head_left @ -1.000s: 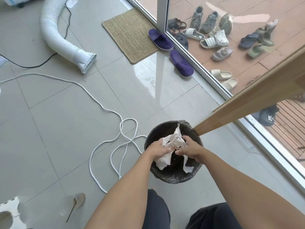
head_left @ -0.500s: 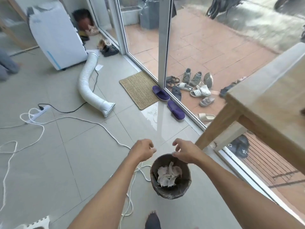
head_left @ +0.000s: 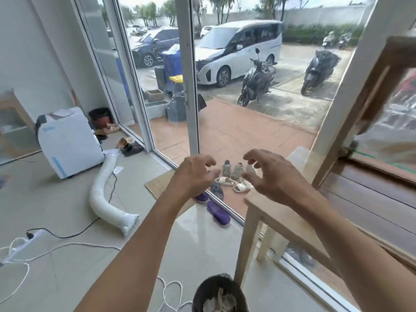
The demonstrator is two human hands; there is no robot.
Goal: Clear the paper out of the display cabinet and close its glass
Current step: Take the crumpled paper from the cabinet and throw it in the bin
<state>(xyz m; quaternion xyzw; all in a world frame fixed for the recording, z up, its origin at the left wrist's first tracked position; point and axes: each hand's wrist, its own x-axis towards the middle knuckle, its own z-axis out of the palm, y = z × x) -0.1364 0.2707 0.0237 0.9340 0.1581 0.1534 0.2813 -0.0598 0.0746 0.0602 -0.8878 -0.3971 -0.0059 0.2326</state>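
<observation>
Both hands have lifted away from the black bin (head_left: 219,293) and now hover at chest height, empty. The left hand (head_left: 194,174) and right hand (head_left: 267,176) are loosely open, fingers curled toward each other, apart. Crumpled white paper (head_left: 219,302) lies inside the bin, which stands upright on the floor just beside the wooden table (head_left: 281,219) leg, mouth up.

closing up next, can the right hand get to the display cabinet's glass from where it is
Probably yes: the right hand is open and empty, and the display cabinet stands just to its right, nothing visible between them.
</observation>
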